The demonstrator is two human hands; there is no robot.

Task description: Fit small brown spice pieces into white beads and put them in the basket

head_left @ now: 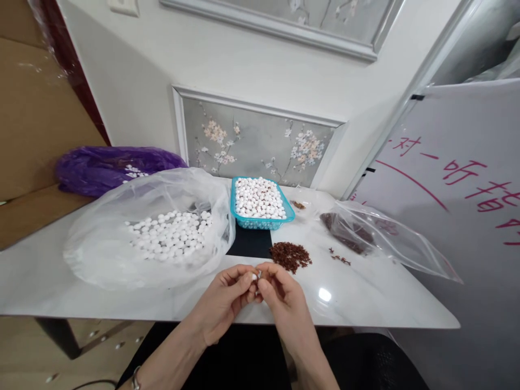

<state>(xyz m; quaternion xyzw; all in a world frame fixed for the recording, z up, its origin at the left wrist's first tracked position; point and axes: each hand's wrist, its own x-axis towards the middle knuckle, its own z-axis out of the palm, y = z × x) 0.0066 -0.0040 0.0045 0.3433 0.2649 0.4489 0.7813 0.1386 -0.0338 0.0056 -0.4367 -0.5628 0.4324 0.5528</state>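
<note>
My left hand (233, 295) pinches a small white piece (254, 277) between thumb and fingers. Right beside it, my right hand (282, 292) is closed, its fingertips meeting those of the left; what it grips is too small to make out. Just beyond the hands lies a pile of small reddish-brown pieces (290, 256). A blue basket (264, 223) full of white pieces stands farther back, partly over a black mat (249, 242). To the left, an open clear plastic bag (105, 244) holds many white pieces.
A purple bag (93, 170) sits at the back left beside cardboard (40, 124). On the right of the white table (365, 303) lies a zip bag (390, 238) with brown pieces, near a few loose ones (340, 259). The wall rises behind the table.
</note>
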